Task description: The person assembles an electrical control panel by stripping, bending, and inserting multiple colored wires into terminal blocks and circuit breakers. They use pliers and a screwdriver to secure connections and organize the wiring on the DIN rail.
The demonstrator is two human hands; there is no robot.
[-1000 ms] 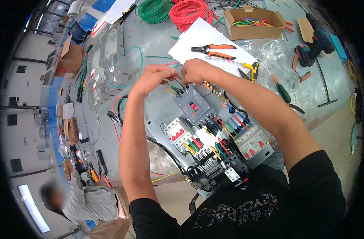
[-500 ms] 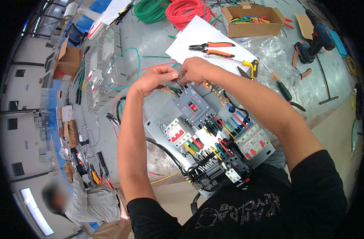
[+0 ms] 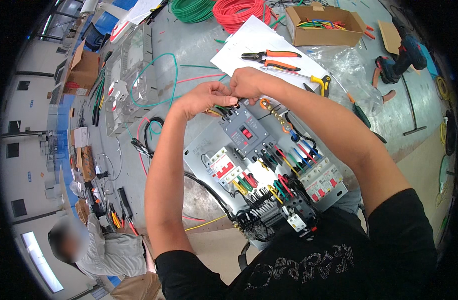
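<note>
A grey moulded-case circuit breaker (image 3: 246, 131) with a red toggle is mounted on a metal plate (image 3: 201, 142). Both my hands meet at its far end. My left hand (image 3: 205, 100) has thumb and fingers closed together just over the breaker's far terminals, beside short yellow and green wires (image 3: 215, 111). Fingers bent, my right hand (image 3: 249, 82) is closed right against the left fingertips. A small copper-coloured piece shows near the left thumb; what either hand grips is mostly hidden. Nearer me, smaller white breakers (image 3: 222, 167) and a terminal block with bundled wires sit on the plate.
Orange-handled wire strippers (image 3: 271, 59) and a yellow-handled screwdriver (image 3: 320, 85) lie on white paper beyond my right hand. Farther off are green (image 3: 193, 9) and red wire coils (image 3: 241, 14), a cardboard box (image 3: 324, 30) and a cordless drill (image 3: 406, 50). A co-worker (image 3: 106, 250) is at lower left.
My left thumb and fingers have come down closer to the breaker's far terminals, and my right hand has stayed against them. The whole view has shifted slightly.
</note>
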